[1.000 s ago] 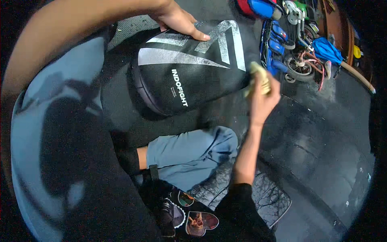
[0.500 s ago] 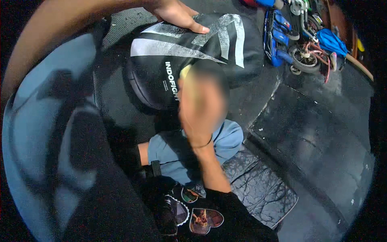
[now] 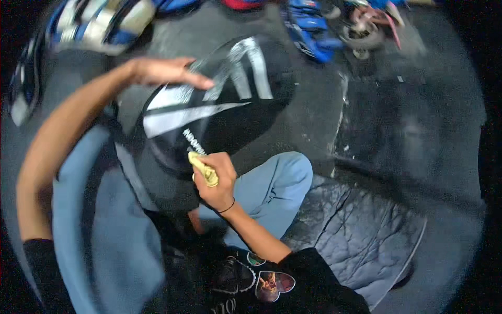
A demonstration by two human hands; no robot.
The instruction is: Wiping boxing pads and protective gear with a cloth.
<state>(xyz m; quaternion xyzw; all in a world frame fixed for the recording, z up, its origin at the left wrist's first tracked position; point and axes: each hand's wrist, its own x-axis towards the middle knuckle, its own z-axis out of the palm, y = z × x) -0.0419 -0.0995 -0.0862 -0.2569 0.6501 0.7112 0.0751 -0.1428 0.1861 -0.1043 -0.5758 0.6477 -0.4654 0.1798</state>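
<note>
A rounded black padded thing (image 3: 217, 123) with white stripes and lettering, perhaps a punching bag or training pad, lies on its side before my crossed legs. My left hand (image 3: 170, 72) rests on its upper left part, fingers stretched out over a white stripe. In my right hand (image 3: 219, 178) is a bunched yellow cloth (image 3: 197, 159), pinched between thumb and fingers. The cloth is at the near side of the black thing, by the lower end of the lettering; motion blur leaves unclear how firmly it presses.
A grey quilted mat (image 3: 361, 230) is spread at my right. Farther off are a blue shoe-like or strapped item (image 3: 308, 26), a small pink bike (image 3: 363, 31) and a blue-white padded pile (image 3: 99, 21). Dark flooring (image 3: 413, 120) with a seam stretches to the right.
The whole view has shifted, so the bag-like thing appears farther left. My right hand with the yellow cloth has moved toward its near edge. My left hand stays on the stripes.
</note>
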